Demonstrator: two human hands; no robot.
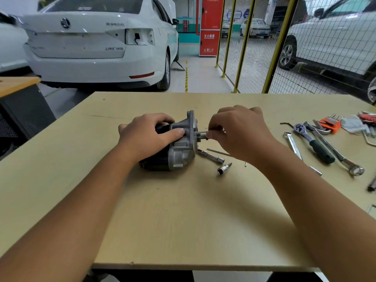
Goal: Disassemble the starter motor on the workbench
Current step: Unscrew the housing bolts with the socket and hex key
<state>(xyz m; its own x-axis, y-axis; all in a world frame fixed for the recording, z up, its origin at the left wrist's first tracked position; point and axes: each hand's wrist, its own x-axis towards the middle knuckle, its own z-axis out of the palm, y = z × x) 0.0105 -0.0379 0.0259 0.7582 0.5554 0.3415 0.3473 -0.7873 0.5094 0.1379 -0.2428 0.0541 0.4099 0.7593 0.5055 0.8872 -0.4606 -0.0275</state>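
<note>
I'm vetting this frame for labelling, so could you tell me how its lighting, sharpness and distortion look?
Head view: light is even and soft, with faint shadows under the starter motor and both hands; the left hand and right hand are reasonably sharp; wide-angle bending bows the workbench edges and tilts the yellow fence posts; the background cars look soft.

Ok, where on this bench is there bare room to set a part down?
Bare wood lies along the near edge of the workbench between the forearms, and on its far left. It is crowded right of the starter motor: small socket, ratchet, wrenches.
</note>
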